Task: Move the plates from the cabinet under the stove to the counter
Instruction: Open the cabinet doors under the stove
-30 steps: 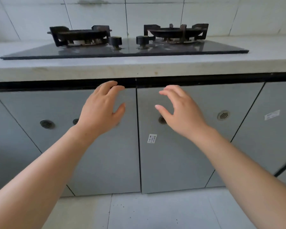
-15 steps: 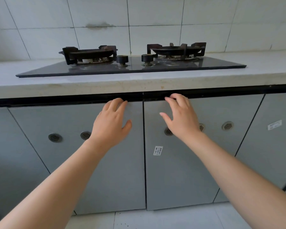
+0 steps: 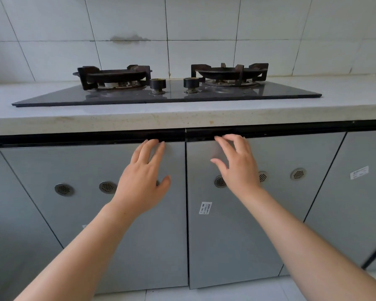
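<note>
At the left of centre, the left hand lies spread against the upper part of the left cabinet door, fingertips touching the dark handle strip that runs along the door's top edge under the desk. Its grip is open and holds nothing. Just right of the middle seam, the right hand is likewise spread and empty, its fingertips at the same strip above the right cabinet door.

The plates are not in view; by the task they sit behind these two closed doors, below the stove in the upper middle of the frame. So they lie straight beyond both grips, and each hand is equally near its own door. The strip runs left to right, so I judge the coming pull is toward the camera, with the doors swinging apart from the seam.
</note>
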Tool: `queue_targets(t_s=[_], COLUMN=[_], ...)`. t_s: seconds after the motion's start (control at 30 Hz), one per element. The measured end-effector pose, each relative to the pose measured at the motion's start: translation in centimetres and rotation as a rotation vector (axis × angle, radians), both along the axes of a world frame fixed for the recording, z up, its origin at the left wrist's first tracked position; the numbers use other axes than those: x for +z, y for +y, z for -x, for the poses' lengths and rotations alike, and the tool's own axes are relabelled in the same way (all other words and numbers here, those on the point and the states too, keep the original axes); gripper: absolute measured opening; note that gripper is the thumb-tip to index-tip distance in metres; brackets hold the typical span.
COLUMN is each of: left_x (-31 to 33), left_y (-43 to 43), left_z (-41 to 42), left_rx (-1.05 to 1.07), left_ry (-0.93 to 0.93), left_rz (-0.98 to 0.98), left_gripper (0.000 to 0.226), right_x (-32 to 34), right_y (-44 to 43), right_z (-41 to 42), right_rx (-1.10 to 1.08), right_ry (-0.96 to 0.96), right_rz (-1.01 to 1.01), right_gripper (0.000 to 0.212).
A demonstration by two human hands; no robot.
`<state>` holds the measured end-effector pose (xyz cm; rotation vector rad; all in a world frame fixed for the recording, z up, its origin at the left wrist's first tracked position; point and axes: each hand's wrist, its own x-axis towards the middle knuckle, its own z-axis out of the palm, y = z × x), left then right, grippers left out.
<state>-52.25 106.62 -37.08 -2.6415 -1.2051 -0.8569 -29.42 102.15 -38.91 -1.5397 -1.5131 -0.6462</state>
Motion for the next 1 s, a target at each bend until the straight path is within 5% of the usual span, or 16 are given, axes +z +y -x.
queue_targets(t_s=[0.47, 0.8, 1.0], left_x=[-1.3, -2.7, -3.8], left_y=[-1.3, -3.2, -2.9], left_z=[0.3, -2.7, -3.9], left_rx=[-0.104, -0.341, -0.448], left_ry=[-0.138, -0.576, -0.670], left_rz=[0.087, 0.775, 0.881], left_gripper=[0.066, 0.031, 0.022], right_x=[-0.3, 0.1, 0.5], right_y=[-4.5, -5.4, -5.4], right_z=[0.2, 0.5, 0.7], right_rx=[0.033, 0.021, 0.005], right_ry=[-0.024, -0.021, -0.005], right_rz=[-0.061, -0.022, 0.013], right_gripper=[0.048, 0.048, 0.044])
